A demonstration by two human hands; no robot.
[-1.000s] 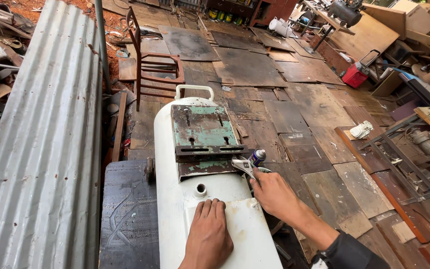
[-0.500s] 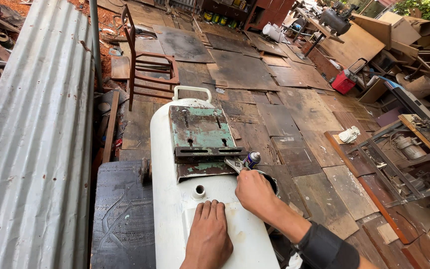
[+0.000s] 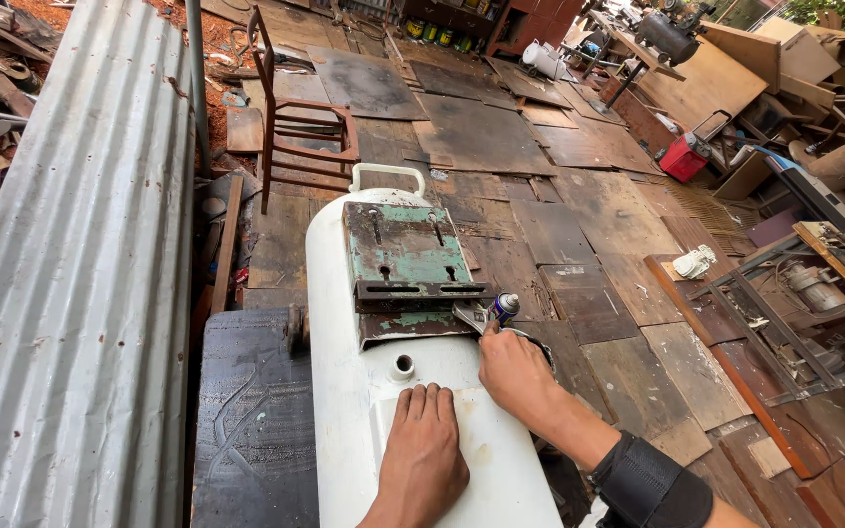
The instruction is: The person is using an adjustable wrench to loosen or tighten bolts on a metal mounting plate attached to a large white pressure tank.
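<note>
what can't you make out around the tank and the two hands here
Head view:
- Wrench handle: covered by the right hand.
- Spray can body: hidden behind that hand.
- White tank near end: cut off by the bottom edge.
- Tank surface beneath the flat left hand.

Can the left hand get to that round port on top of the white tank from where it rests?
Probably yes. The left hand lies flat on the white tank, fingertips just short of the round port, with nothing lying between them. The right hand is off to the side.
</note>
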